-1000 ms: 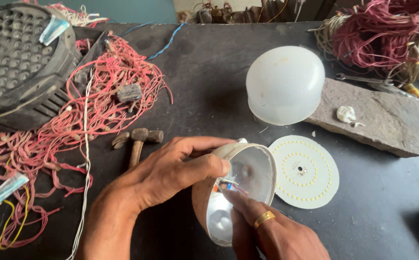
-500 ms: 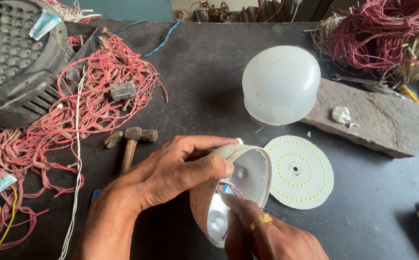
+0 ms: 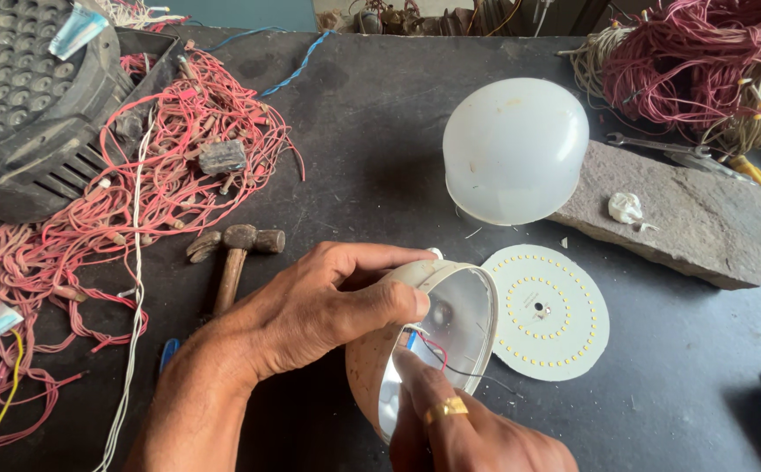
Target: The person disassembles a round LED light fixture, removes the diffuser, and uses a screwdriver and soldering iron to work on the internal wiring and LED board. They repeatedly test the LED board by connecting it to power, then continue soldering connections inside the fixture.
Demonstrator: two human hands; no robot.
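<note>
My left hand [image 3: 315, 315] grips a large bulb housing [image 3: 455, 328], a beige cup with a shiny metal inside, tilted on its side near the table's front edge. My right hand [image 3: 468, 428], a gold ring on one finger, reaches into the housing's mouth, where thin red and black wires [image 3: 428, 350] show at the fingertips. A round white LED disc [image 3: 551, 310] lies flat on the table just right of the housing. Behind it stands a frosted white bulb dome [image 3: 516, 149].
A small hammer [image 3: 234, 253] lies left of my left hand. A tangle of red wires [image 3: 136, 201] and a black LED panel light [image 3: 22, 96] fill the left side. A stone slab [image 3: 677, 210] and more wire bundles [image 3: 695, 61] sit at the back right.
The view has shifted slightly. Both hands stay on the housing; my right fingers have worked a little deeper among the wires inside it.
</note>
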